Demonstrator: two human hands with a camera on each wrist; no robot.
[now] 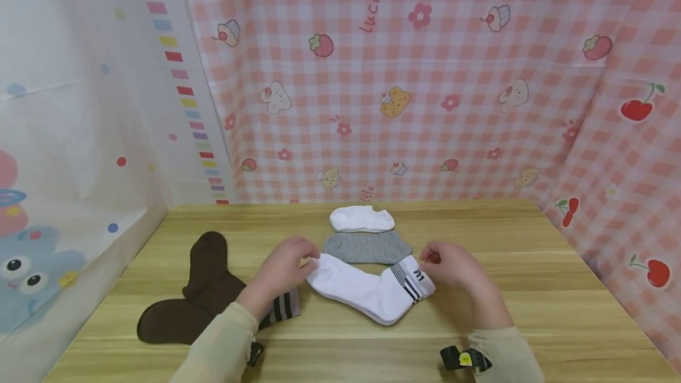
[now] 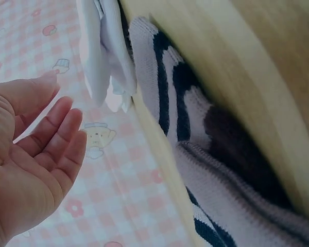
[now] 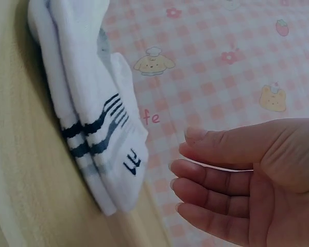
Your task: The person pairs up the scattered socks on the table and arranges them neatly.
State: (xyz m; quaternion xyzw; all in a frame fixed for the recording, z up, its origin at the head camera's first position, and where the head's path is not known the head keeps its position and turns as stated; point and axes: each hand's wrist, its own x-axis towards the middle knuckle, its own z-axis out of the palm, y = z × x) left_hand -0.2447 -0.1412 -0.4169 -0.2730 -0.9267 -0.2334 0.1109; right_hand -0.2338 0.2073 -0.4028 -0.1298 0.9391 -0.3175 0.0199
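A pair of white crew socks (image 1: 362,288) with black stripes and lettering at the cuff lies stacked on the table. My left hand (image 1: 287,268) hovers by their toe end, fingers loosely bent; the left wrist view shows nothing in that hand (image 2: 38,149). Beside the cuff is my right hand (image 1: 452,265). Seen from the right wrist, this hand (image 3: 232,180) has relaxed fingers, holds nothing and is apart from the striped cuff (image 3: 121,159). Behind the pair lie grey ankle socks (image 1: 367,247), then white low-cut socks (image 1: 362,219).
Dark brown socks (image 1: 207,270) spread over the wooden table (image 1: 511,235) at the left. Their striped cuffs (image 2: 167,87) are partly hidden by my left forearm in the head view. A pink checked cloth (image 1: 447,75) hangs behind the table and along its right side.
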